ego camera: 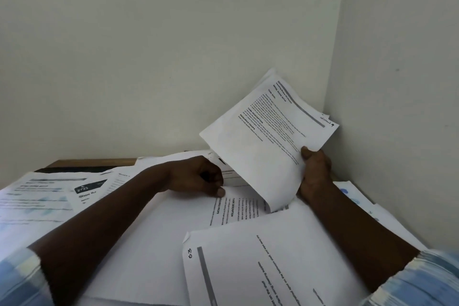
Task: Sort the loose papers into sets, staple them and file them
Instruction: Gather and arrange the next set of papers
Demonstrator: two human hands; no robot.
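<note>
- Head view: your right hand [315, 171] clasps a raised set of papers [268, 136] by its lower right edge. The thumb is on the printed face and the fingers are behind.
- Above that grip the set tilts up toward the wall corner, and its lower corner curls down just left of your wrist.
- The top page of the set shows headed text and a grey bar along its far edge. More sheets peek out behind it at the top.
- Your left hand [198, 177] lies knuckles up, left of the grip and a little lower. Its fingers are curled and the thumb tip sits at the edge of a printed sheet [236, 206] lying flat on the pile. It is not clear whether it pinches that sheet or only presses on it.
- Below the grip, nearest you, a sheet marked "63" [248, 268] overlaps the printed sheet, and its upper left corner is bent.
- Right of the grip, along the side wall, sheets with blue marks [355, 200] stick out from under your forearm.
- Well left of the grip, past your left forearm, overlapping pages [37, 201] cover the desk, one with a dark box reading "2723".
- Beyond them a strip of wooden desk [94, 163] meets the wall.
</note>
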